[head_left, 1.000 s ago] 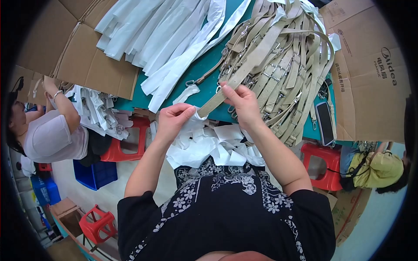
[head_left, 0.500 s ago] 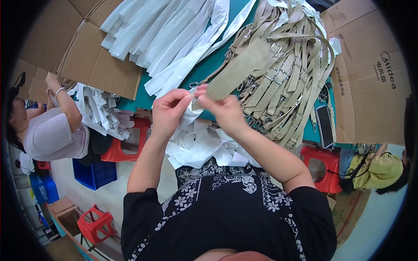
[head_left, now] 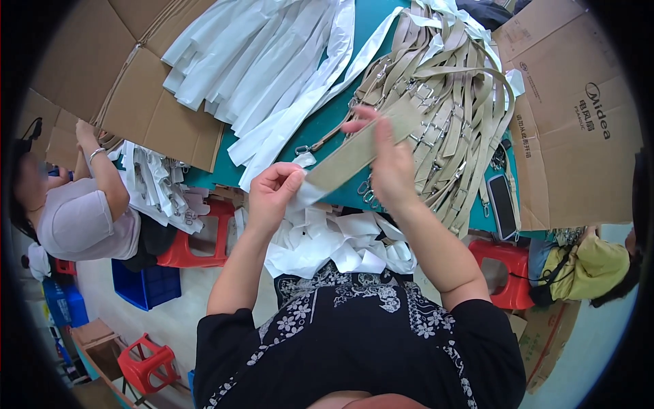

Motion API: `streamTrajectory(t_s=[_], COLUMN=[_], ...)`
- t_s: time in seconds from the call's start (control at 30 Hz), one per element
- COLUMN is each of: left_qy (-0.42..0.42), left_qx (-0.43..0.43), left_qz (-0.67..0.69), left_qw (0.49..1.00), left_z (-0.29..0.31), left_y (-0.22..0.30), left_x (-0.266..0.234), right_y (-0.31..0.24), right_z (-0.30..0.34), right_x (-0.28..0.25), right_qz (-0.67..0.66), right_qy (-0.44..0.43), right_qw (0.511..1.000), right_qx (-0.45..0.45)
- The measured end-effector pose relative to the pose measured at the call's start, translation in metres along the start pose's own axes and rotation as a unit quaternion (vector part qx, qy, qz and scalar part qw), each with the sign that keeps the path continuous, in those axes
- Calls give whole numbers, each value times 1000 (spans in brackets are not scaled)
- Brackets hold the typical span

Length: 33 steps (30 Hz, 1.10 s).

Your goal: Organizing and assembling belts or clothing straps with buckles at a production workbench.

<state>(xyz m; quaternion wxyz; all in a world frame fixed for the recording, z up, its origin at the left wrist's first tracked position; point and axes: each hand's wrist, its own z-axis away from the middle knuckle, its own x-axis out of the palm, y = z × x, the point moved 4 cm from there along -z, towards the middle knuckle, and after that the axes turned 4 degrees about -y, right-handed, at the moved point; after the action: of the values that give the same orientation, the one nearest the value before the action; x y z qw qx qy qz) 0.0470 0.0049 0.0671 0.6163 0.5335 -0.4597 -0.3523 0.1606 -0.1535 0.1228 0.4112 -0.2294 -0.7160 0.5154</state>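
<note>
A wide beige strap [head_left: 344,158] slants up to the right between my hands, its lower end covered by a white plastic sleeve [head_left: 310,194]. My left hand [head_left: 272,191] pinches the sleeve's edge between thumb and fingers. Further along, my right hand [head_left: 395,170] is round the strap, thumb on the near side and fingers reaching past its far edge. Just beyond lies a metal snap hook [head_left: 303,149] on a narrow strap. A big heap of beige straps with metal buckles [head_left: 443,143] spreads to the right of my hands.
Long white plastic sleeves [head_left: 259,68] lie fanned on the green table [head_left: 334,112]. White scraps [head_left: 327,242] pile up at my lap. Cardboard [head_left: 163,112] stands left, more cardboard [head_left: 552,136] right, near a dark phone [head_left: 502,204]. One person [head_left: 88,211] works at left, another [head_left: 599,266] sits at right.
My right hand has moved up and right along the strap, away from my left hand. The strap shows more of its length, and the white sleeve lies flatter at its lower end.
</note>
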Motion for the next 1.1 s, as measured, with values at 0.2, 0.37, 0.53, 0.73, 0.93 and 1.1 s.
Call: streamTrajectory(t_s=[0.2, 0.37, 0.53, 0.73, 0.93, 1.1], left_qy=[-56, -79, -50, -32, -4, -32], left_qx=[9, 17, -2, -1, 59, 34], left_qz=[-4, -4, -28, -28, -14, -89], left_qw=[998, 997, 998, 999, 998, 995], left_z=[-6, -14, -3, 0, -3, 4], left_y=[9, 12, -10, -9, 15, -4], left_x=[10, 20, 1, 8, 22, 7], right_y=[-16, 39, 30, -10, 41, 10], right_z=[8, 38, 8, -13, 29, 24], right_x=[16, 25, -7, -24, 12, 0], right_qz=[125, 191, -230, -179, 41, -171], right_qy=[-32, -127, 6, 98, -15, -46], right_qw=[985, 972, 967, 979, 998, 982], right_qx=[-111, -54, 111, 16, 36, 69])
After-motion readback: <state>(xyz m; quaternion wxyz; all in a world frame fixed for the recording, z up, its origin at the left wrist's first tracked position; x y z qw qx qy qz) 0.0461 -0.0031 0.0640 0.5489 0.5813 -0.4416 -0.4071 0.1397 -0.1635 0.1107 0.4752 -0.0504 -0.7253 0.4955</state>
